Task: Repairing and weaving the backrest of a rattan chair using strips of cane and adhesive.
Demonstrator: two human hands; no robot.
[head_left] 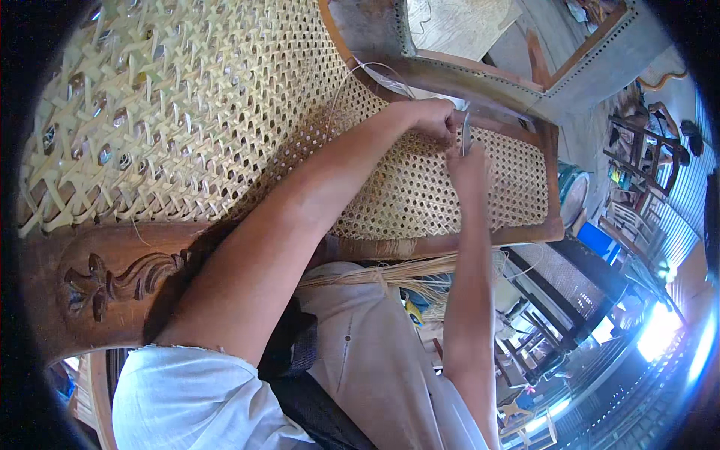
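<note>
The right hand grips a thin grey metal blade; the left hand curls beside it, any pinch unclear; both are over the pale woven-cane panel within a brown wooden frame; beyond, a round green container, contents indistinct.

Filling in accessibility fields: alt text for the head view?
A person's left hand and right hand, a metal blade in the right's grip, are close together by the far edge of a wood-framed woven cane panel. At left, a larger cane panel borders a carved wooden rail.
</note>
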